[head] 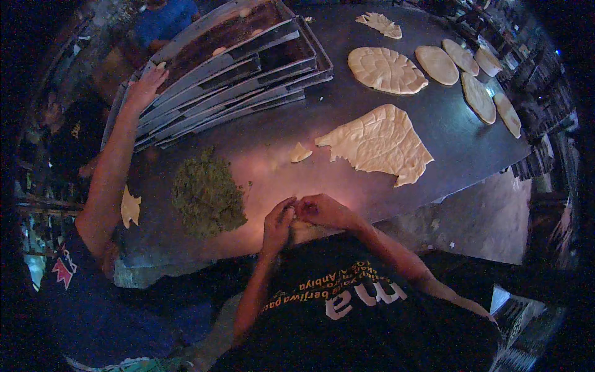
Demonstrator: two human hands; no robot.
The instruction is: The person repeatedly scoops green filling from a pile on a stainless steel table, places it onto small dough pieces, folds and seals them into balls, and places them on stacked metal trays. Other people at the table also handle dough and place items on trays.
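Note:
My left hand point(279, 221) and my right hand point(325, 211) meet at the near edge of the table, fingertips pinched together. Between them shows a bit of a small pale dough piece point(294, 213); the fingers hide most of it. Just below my hands, a pale strip point(307, 232), probably dough, lies at the table edge. To the left of my hands sits a mound of green, crumbly filling point(207, 195). Beyond them to the right lies a torn-edged sheet of rolled dough point(381, 142), with a small dough scrap point(301, 152) beside it.
A co-worker's hand point(148, 86) reaches over stacked metal trays point(320, 69); the top one holds several dough pieces point(218, 51). Scored round dough point(386, 69), several flat dough discs point(437, 65) and a dough scrap point(131, 207) rest on the dark table point(279, 111). Someone in blue point(165, 23) is behind the trays.

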